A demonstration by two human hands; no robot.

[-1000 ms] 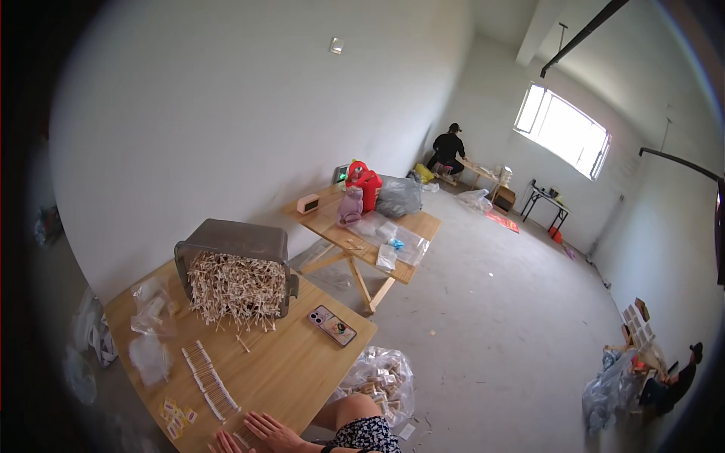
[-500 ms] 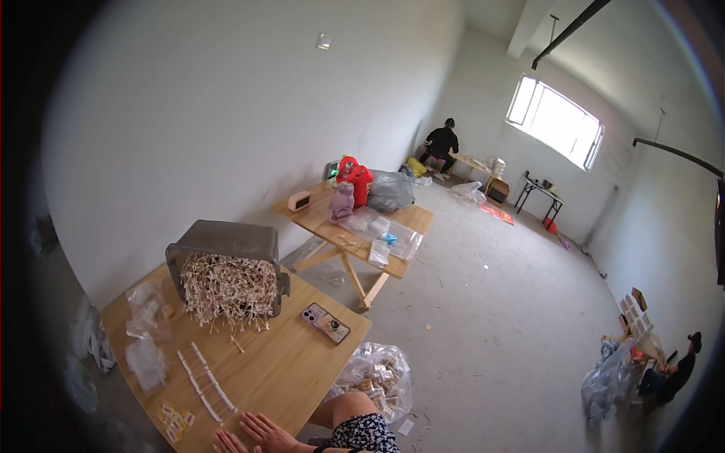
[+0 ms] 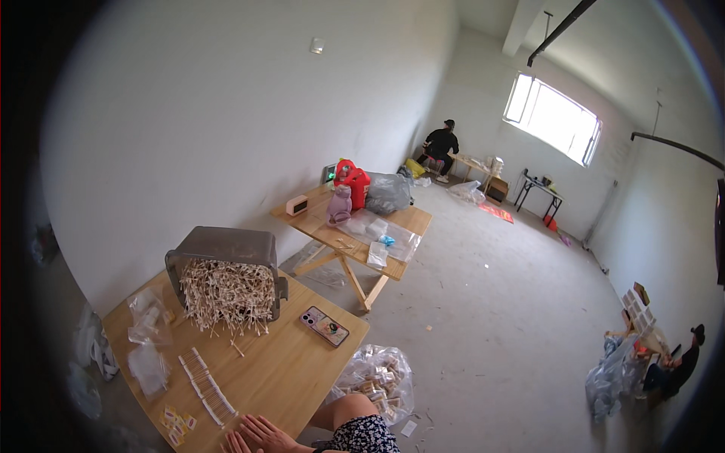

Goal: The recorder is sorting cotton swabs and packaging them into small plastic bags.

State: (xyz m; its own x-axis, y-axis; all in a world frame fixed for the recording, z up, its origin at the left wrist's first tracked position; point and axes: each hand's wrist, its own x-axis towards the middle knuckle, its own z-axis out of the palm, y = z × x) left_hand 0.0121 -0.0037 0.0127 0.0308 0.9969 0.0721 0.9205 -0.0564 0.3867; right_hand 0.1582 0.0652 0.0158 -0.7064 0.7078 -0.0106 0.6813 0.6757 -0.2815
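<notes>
My right hand (image 3: 267, 435) lies flat at the near edge of the wooden table (image 3: 302, 370), fingers stretched out. Beside it, cut off by the lower edge of the picture, my left hand (image 3: 236, 444) shows only some outstretched fingers. Whether anything lies under the palms is hidden. Just beyond the fingers runs a neat row of cotton swabs (image 3: 205, 386), laid side by side. A grey plastic bin (image 3: 226, 243) rests on its side farther back, with a heap of loose cotton swabs (image 3: 226, 294) spilling from its mouth. Small yellow-and-white labels (image 3: 176, 424) lie left of my hands.
Clear plastic bags (image 3: 149, 370) lie on the table's left side, a phone (image 3: 325, 325) on its right. A bag of packed bundles (image 3: 381, 377) stands on the floor by my knee. Behind is a second table (image 3: 302, 224) with a red container (image 3: 356, 189). Two people work farther off.
The view has shifted slightly. My hands sit a little farther right and lower in the picture, still flat by the row of swabs.
</notes>
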